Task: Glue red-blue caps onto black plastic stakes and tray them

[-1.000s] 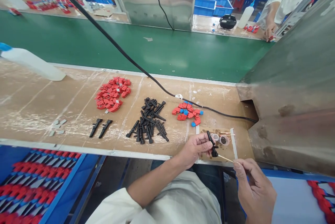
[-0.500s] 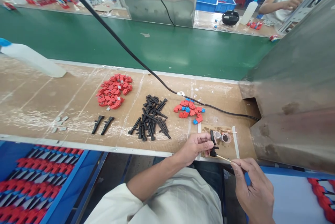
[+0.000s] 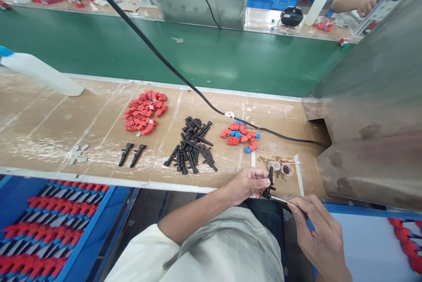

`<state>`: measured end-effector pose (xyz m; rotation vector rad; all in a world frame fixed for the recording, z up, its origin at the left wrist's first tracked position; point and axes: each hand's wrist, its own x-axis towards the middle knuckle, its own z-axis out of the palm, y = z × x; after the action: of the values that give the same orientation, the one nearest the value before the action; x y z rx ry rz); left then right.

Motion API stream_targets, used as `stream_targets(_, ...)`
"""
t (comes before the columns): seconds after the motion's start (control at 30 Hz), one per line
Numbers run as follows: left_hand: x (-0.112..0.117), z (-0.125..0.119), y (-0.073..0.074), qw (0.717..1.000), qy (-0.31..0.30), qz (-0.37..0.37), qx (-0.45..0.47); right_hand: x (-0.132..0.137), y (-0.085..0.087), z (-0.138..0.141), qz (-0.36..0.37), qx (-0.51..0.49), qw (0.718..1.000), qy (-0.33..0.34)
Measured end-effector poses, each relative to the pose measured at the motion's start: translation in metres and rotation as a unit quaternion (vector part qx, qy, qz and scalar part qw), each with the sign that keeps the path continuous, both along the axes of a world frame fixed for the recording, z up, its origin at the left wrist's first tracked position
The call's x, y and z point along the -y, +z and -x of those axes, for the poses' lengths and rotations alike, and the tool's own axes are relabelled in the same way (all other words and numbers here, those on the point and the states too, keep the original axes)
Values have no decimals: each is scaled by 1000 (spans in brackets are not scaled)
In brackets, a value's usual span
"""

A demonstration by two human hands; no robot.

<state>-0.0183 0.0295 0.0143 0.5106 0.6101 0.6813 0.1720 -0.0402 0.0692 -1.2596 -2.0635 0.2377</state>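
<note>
Pinched in my left hand [image 3: 247, 185] is a black plastic toy gun part [image 3: 270, 180], held above the bench's front edge. My right hand [image 3: 318, 229] grips a thin wooden stick [image 3: 280, 199], whose far tip touches the lower end of the black part. Just beyond lie two small round cups, one pale [image 3: 274, 166] and one with dark liquid [image 3: 286, 169]. A heap of similar black parts [image 3: 193, 143] is left of my hands, and two more [image 3: 131, 154] lie apart. Red and blue pieces [image 3: 240, 134] sit behind my left hand.
A red pile [image 3: 145, 113] and small grey pieces [image 3: 78, 153] lie leftward. A black cable [image 3: 184, 81] crosses the bench to a metal panel [image 3: 365, 137] at right. Blue trays [image 3: 95, 229] flank me. Across the green belt [image 3: 198, 60], a co-worker's hand [image 3: 365, 7] shows.
The black part has tilted and turned slightly in my left hand. The stick's tip still meets its lower end, and my right hand has shifted slightly up and left.
</note>
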Motion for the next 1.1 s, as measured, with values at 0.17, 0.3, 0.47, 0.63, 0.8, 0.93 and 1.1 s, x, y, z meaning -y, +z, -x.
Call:
stream_targets(0.17, 7, -1, -2, 995, 68, -71, -10, 3, -1, -1, -1, 9, 1000, 11)
stream_targets(0.3, 12, 0, -1, 984, 109, -133, -53, 5, -1, 1, -2, 19, 1000, 13)
stream_targets(0.47, 16, 0, 0, 967, 161, -170, -97, 6, -2, 5, 1, 42, 999, 14)
stream_targets(0.63, 22, -2, -4, 950, 211, -198, -121, 6, -6, 10, -16, 80, 997, 17)
stream_targets(0.8, 28, -4, -9, 917, 256, -257, -166, 6, -7, 16, -35, 105, 994, 6)
stream_targets(0.93, 30, -5, -13, 887, 278, -310, -199, 5, -4, 21, -49, 124, 991, -1)
stream_targets(1.1, 33, -7, -18, 860, 287, -350, -233, 1, -1, 25, -46, 134, 990, -9)
